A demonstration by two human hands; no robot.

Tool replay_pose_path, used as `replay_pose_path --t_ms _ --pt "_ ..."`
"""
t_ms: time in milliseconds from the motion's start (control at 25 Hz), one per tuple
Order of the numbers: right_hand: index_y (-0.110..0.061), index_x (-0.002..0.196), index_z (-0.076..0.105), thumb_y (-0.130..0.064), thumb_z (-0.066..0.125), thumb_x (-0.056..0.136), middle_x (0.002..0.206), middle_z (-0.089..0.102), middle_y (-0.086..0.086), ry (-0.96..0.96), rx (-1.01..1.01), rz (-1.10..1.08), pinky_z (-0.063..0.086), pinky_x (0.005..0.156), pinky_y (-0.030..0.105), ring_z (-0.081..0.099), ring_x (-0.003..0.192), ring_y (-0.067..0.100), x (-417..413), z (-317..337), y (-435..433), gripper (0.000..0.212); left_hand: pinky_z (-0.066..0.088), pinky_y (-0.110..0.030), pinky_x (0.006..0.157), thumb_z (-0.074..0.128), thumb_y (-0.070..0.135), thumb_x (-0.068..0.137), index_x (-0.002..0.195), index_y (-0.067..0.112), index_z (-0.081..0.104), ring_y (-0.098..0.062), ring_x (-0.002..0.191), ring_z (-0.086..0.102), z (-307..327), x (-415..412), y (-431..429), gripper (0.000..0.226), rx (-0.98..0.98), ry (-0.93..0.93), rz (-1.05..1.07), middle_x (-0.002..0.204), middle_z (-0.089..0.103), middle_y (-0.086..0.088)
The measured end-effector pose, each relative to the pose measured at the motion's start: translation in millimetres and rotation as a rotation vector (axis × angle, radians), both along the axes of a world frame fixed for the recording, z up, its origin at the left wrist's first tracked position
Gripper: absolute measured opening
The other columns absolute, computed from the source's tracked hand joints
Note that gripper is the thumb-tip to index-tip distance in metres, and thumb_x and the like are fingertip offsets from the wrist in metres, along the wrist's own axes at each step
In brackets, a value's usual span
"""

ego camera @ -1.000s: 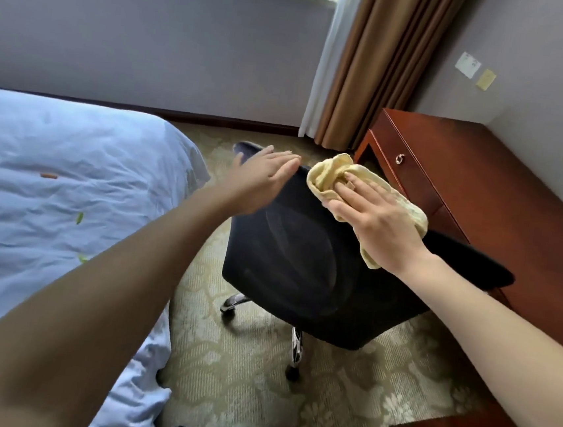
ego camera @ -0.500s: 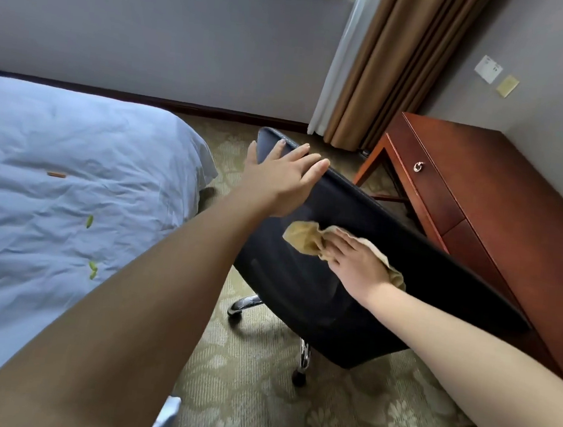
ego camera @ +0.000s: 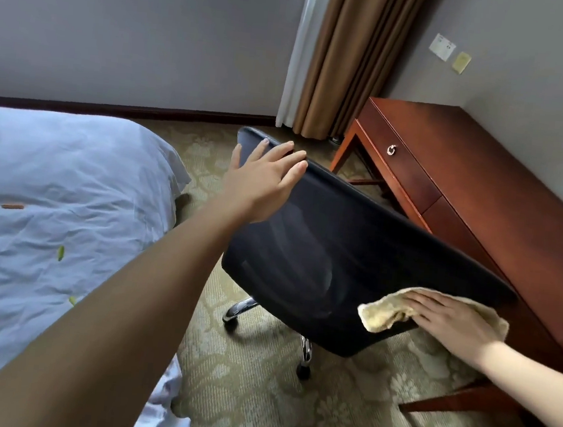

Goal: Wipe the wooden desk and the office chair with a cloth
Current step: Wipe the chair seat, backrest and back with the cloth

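Note:
A black mesh office chair (ego camera: 331, 252) stands in the middle of the view with its backrest turned toward me. My left hand (ego camera: 262, 180) rests flat on the top left edge of the backrest, fingers straight. My right hand (ego camera: 448, 319) presses a yellow cloth (ego camera: 384, 314) flat against the lower right part of the backrest. The reddish wooden desk (ego camera: 475, 184) runs along the right wall behind the chair, with a drawer and a metal ring pull (ego camera: 391, 150).
A bed with a pale blue sheet (ego camera: 50, 208) fills the left side, with small scraps lying on it. Brown curtains (ego camera: 346, 57) hang at the back. Patterned carpet covers the floor, and the chair's chrome wheeled base (ego camera: 304, 356) stands on it.
My right hand has swept the cloth from the top of the backrest down to its lower right. My left hand has stayed at the top left edge of the backrest.

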State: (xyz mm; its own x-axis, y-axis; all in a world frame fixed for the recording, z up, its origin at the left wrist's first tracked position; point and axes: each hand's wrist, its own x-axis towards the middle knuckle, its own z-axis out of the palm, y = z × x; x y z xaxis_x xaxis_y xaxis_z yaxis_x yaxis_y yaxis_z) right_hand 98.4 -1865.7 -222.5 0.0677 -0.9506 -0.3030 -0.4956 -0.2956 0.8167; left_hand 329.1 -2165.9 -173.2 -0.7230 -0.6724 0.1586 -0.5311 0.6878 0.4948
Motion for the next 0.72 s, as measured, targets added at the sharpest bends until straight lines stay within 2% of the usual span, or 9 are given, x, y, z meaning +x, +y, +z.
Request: replay_pose_path --t_ms 120,160,240,280,320,400,480,600,720 --pt "-0.01 0.104 0.073 -0.012 0.032 0.079 0.12 0.064 0.006 -0.178 -0.051 -0.019 0.009 0.113 0.035 0.061 0.111 0.017 22 5 -52 0.048 -0.012 -0.048 0.113 0.013 0.05 0.1 0.143 0.047 0.028 -0.015 0.146 0.0 -2 3 -6 0.046 -0.013 -0.006 -0.035 0.155 0.019 0.018" --pt "-0.011 0.115 0.067 -0.013 0.028 0.083 0.131 0.057 0.008 -0.173 -0.093 0.016 0.005 0.114 0.036 0.054 0.122 0.016 33 7 -76 0.05 -0.012 -0.048 0.112 0.012 0.05 0.1 0.143 0.047 0.027 -0.014 0.146 -0.002 -2 5 -9 0.045 -0.013 -0.013 -0.049 0.155 0.018 0.018" --pt "-0.01 0.146 0.026 -0.019 0.021 0.096 0.155 0.014 0.016 -0.154 -0.098 0.071 -0.018 0.112 0.04 0.012 0.144 0.019 56 11 -118 0.051 -0.012 -0.05 0.113 0.012 0.049 0.1 0.144 0.048 0.024 -0.015 0.146 -0.004 -3 7 -12 0.045 -0.018 -0.032 -0.07 0.156 0.016 0.017" --pt "-0.012 0.15 0.006 -0.023 0.018 0.1 0.157 -0.006 0.014 -0.131 -0.079 0.014 -0.026 0.106 0.04 -0.007 0.145 0.022 69 13 -136 0.053 -0.011 -0.051 0.113 0.012 0.049 0.1 0.144 0.047 0.023 -0.016 0.146 -0.005 -4 8 -11 0.045 -0.026 -0.037 -0.078 0.156 0.015 0.017" --pt "-0.014 0.149 -0.005 -0.027 0.017 0.101 0.156 -0.015 0.012 -0.103 -0.095 -0.019 -0.03 0.102 0.04 -0.017 0.143 0.024 81 15 -153 0.055 -0.011 -0.051 0.114 0.012 0.048 0.1 0.145 0.046 0.022 -0.016 0.146 -0.005 -5 8 -10 0.046 -0.039 -0.032 -0.08 0.157 0.014 0.016" --pt "-0.016 0.148 -0.011 -0.031 0.019 0.101 0.155 -0.02 0.011 -0.073 -0.161 -0.028 -0.031 0.1 0.042 -0.022 0.141 0.027 97 6 -183 0.058 -0.01 -0.05 0.115 0.014 0.046 0.101 0.145 0.044 0.024 -0.015 0.146 -0.003 -8 8 -11 0.046 -0.101 0.009 -0.07 0.156 0.018 0.015" --pt "-0.019 0.15 -0.004 -0.033 0.024 0.101 0.156 -0.014 0.01 -0.069 -0.301 0.032 -0.024 0.106 0.043 -0.016 0.143 0.027 98 -11 -202 0.058 -0.008 -0.048 0.116 0.019 0.046 0.101 0.144 0.038 0.031 -0.013 0.146 0.004 -18 4 -18 0.045 -0.229 0.107 -0.048 0.152 0.028 0.012" --pt "-0.031 0.141 0.04 -0.035 0.04 0.097 0.151 0.032 -0.001 -0.139 -0.616 0.132 0.007 0.118 0.038 0.026 0.141 0.017 97 -50 -218 0.044 -0.002 -0.046 0.117 0.023 0.047 0.096 0.138 0.028 0.04 -0.014 0.143 0.019 -43 -7 -30 0.049 -0.42 0.295 -0.031 0.141 0.04 0.006" --pt "-0.03 0.127 0.057 -0.024 0.026 0.092 0.142 0.046 -0.003 -0.275 -0.823 0.16 0.014 0.114 0.035 0.039 0.134 0.016 87 -97 -218 0.048 0.001 -0.046 0.117 0.029 0.047 0.094 0.138 0.023 0.04 -0.015 0.135 0.029 -62 -23 -36 0.051 -0.524 0.466 0.014 0.136 0.041 0.003"
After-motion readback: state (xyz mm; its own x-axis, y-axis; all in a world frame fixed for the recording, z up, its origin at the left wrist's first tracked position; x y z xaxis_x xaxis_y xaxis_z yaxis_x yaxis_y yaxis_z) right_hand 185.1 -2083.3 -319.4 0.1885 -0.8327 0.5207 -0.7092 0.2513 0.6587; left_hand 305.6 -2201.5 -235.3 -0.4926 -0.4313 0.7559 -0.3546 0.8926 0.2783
